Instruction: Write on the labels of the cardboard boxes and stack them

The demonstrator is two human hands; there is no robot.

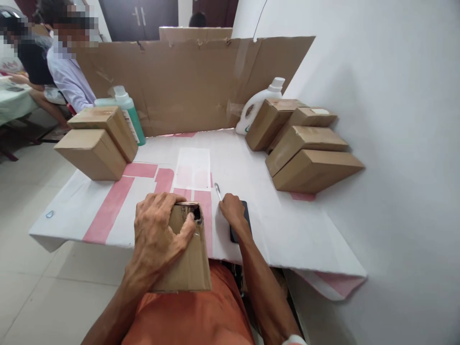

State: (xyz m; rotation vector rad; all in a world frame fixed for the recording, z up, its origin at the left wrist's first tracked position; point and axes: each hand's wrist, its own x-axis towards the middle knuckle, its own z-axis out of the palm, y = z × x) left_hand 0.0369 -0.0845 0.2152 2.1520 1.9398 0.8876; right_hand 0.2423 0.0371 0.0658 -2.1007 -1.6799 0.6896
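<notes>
My left hand (158, 227) is wrapped over a small cardboard box (185, 266) at the near edge of the table, its thumb beside a dark, ragged hole (196, 213) in the box's top corner. The box leans towards my body. With its fingers closed, my right hand (233, 208) grips the lower end of a white pen (217, 190), which points up and left. Under my right wrist lies a dark phone-like slab (245, 211), partly covered. A white sheet of paper (192, 160) lies on the table beyond the box.
Cardboard boxes stand at the left (89, 148) and right (312, 167) of the cloth-covered table (287, 230). Behind them are a green bottle (131, 117), a white jug (258, 103) and a cardboard screen (187, 86). A white wall borders the right; people sit at far left.
</notes>
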